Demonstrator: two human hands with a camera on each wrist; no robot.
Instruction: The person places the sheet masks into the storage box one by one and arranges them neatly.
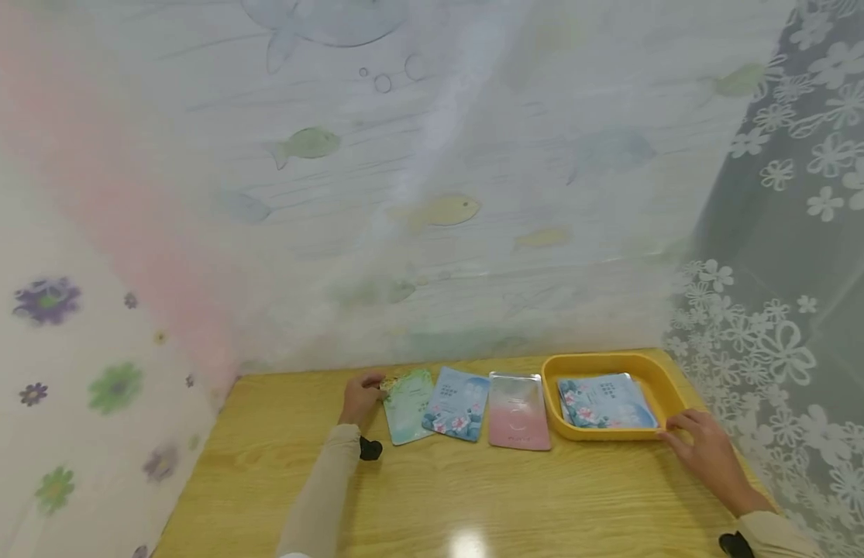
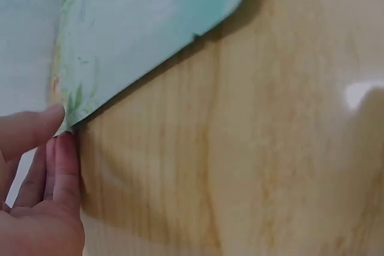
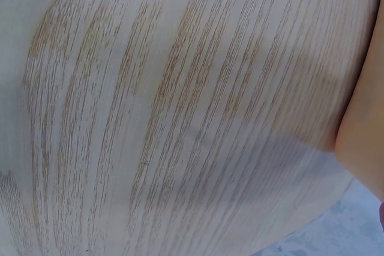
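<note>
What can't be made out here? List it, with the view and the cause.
- Small print on the pink packet: head view, too small and blurred.
- Most of whatever lies under the top blue packet in the yellow tray: head view, covered by that packet.
- Far end of the green packet: left wrist view, cut off by the top edge.
</note>
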